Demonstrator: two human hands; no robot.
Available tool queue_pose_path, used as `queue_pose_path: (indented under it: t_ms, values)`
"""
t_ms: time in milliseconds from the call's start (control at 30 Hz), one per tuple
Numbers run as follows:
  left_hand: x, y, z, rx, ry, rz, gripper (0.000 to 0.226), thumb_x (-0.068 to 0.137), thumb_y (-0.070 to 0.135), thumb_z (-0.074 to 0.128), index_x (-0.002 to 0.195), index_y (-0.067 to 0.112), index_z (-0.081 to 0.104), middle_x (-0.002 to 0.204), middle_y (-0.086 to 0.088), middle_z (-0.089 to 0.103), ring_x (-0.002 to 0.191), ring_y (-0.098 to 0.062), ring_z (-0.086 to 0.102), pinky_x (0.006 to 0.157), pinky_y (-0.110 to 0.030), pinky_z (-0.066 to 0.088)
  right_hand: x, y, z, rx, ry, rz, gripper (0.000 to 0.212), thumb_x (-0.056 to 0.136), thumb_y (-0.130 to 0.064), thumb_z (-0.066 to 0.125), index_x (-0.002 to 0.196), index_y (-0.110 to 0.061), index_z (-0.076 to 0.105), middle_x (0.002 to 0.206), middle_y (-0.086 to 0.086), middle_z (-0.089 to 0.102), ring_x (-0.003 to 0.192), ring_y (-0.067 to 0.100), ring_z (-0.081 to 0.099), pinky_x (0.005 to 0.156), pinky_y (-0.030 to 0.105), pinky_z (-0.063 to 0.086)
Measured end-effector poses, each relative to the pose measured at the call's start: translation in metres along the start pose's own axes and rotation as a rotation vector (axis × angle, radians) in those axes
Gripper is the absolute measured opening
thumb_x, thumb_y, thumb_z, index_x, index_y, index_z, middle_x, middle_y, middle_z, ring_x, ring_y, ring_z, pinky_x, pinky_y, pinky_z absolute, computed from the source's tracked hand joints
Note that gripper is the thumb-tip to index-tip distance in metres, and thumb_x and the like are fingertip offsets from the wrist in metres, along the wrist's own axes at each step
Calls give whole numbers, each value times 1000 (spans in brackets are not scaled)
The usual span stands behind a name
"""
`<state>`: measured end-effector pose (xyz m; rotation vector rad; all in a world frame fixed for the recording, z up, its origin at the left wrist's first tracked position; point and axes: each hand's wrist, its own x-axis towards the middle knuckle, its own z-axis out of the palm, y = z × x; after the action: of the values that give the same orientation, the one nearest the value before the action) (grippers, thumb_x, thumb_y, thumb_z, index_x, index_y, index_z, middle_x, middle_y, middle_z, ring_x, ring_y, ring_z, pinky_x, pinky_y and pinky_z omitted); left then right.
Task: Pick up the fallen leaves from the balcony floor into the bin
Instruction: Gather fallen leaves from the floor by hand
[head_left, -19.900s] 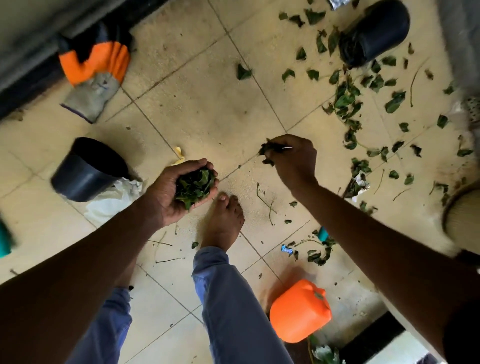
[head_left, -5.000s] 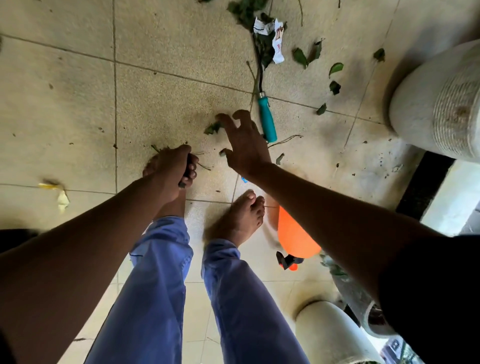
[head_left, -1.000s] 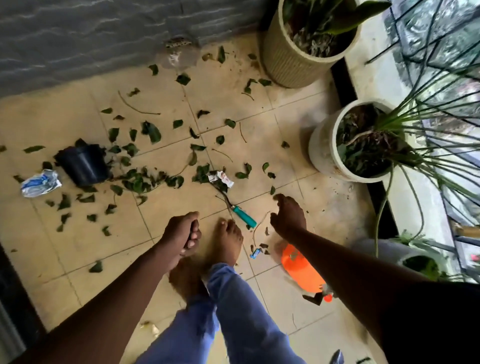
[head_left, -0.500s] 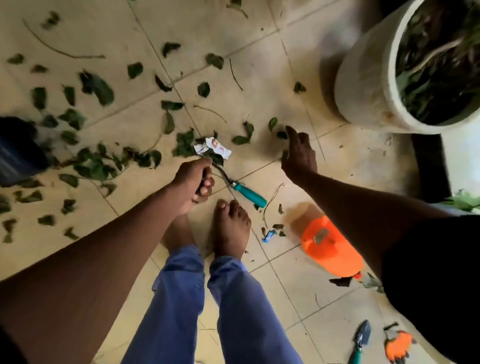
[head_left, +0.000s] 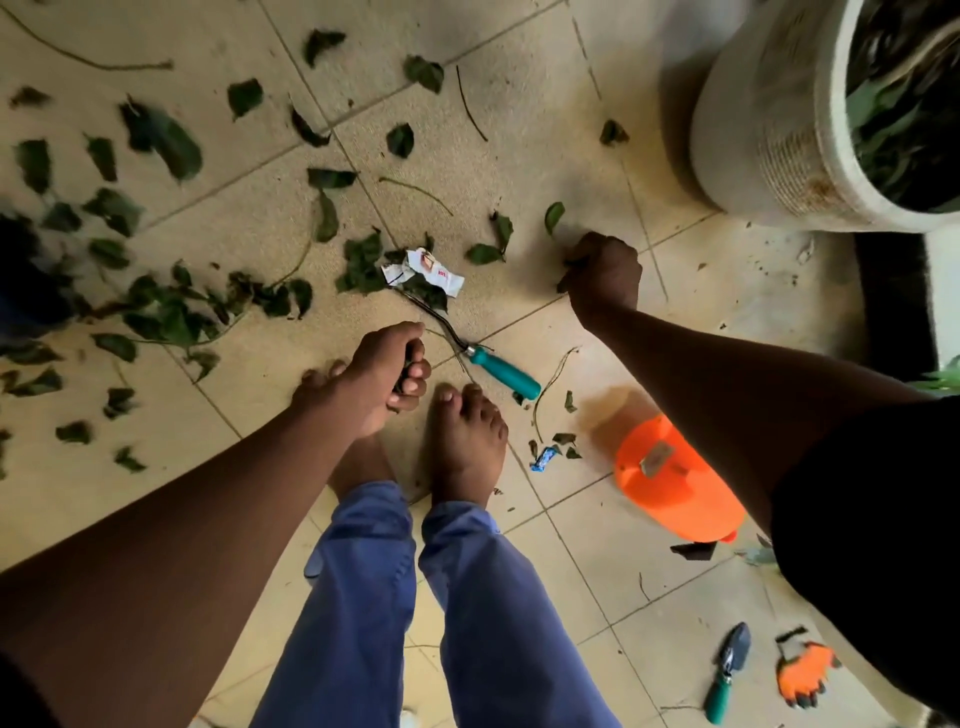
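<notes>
Where leaves (head_left: 166, 312) lie, beige tiled floor (head_left: 519, 104)

Both arms reach down; left hand (head_left: 387, 371) and right hand (head_left: 602, 273) fisted.

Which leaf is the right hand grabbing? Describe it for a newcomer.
Start at the big white planter, top right. On the tiles below its left side, the right hand is fisted over a dark leaf. Unlike the loose green leaf just above, only its edge shows.

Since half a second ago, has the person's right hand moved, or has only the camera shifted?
Yes. The right hand was open by the small leaf, its fingertips reaching up beside it. Now it has drawn back just below that leaf and closed, gripping leaf bits.
</notes>
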<state>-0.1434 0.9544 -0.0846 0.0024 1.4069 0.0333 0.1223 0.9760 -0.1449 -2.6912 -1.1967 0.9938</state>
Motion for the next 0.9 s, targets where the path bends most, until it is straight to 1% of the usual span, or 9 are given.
queue_pose_path:
  t_ms: [100, 200, 267, 333, 433, 600, 700, 833, 900]
  values:
    - [0, 3, -2, -8, 5, 14, 41, 104, 34, 45, 67, 18, 37, 50, 2, 33, 36, -10, 25, 32, -14, 14, 8, -15, -6, 119, 57, 60, 21, 82, -5, 75, 93, -23, 74, 92, -13, 64, 88, 9, 61, 70, 16, 48]
    - [2, 5, -3, -11, 15, 27, 40, 104, 33, 45, 67, 19, 37, 50, 3, 33, 36, -10, 24, 32, -13, 14, 16, -29, -9, 97, 111, -80, 6, 88, -22, 74, 94, -21, 73, 104, -5, 67, 93, 10, 61, 83, 26, 54]
    - [3, 5, -3, -10, 23, 33, 40, 104, 33, 46, 67, 19, 37, 50, 3, 33, 35, -10, 25, 32, -12, 15, 20, -33, -7, -48, 132, -238, 5, 87, -14, 71, 92, -15, 70, 117, 4, 61, 102, 18, 58, 88, 29, 54]
    - [4, 5, -2, -14, 23, 37, 41, 104, 33, 46, 66, 19, 38, 49, 3, 33, 34, -9, 25, 32, -12, 15, 22, -34, -4, -186, 75, -361, 19, 82, -4, 72, 98, -12, 69, 123, 4, 56, 110, 21, 54, 86, 31, 56]
    - [5, 3, 0, -19, 17, 38, 41, 104, 33, 45, 66, 19, 38, 49, 3, 34, 33, -9, 26, 31, -13, 15, 20, -38, -4, -295, -30, -440, 34, 78, 0, 77, 109, -5, 64, 125, 7, 56, 111, 26, 51, 82, 35, 55]
    - [7, 0, 1, -13, 15, 42, 41, 104, 34, 45, 67, 18, 39, 50, 3, 34, 34, -9, 27, 31, -13, 15, 28, -48, -10, -388, -58, -423, 38, 75, -19, 86, 107, -8, 69, 122, 9, 58, 110, 28, 53, 80, 32, 48]
    - [7, 0, 0, -11, 24, 42, 41, 104, 34, 46, 67, 18, 39, 50, 3, 34, 34, -9, 27, 31, -13, 15, 32, -53, -14, -413, -99, -415, 30, 79, -18, 80, 105, -11, 67, 110, 8, 63, 101, 26, 59, 74, 31, 45]
    - [6, 2, -3, -12, 31, 52, 40, 103, 33, 47, 67, 19, 39, 50, 3, 34, 35, -9, 26, 32, -13, 15, 34, -57, -16, -144, -141, -271, 18, 75, -12, 82, 85, -18, 68, 93, -5, 67, 91, 16, 63, 68, 22, 47]
    - [6, 2, -6, -18, 34, 55, 40, 103, 33, 46, 67, 19, 39, 50, 3, 34, 35, -9, 26, 32, -13, 15, 31, -64, -16, -49, -131, -232, 22, 77, -6, 76, 85, -22, 64, 90, -7, 66, 88, 14, 65, 63, 22, 52]
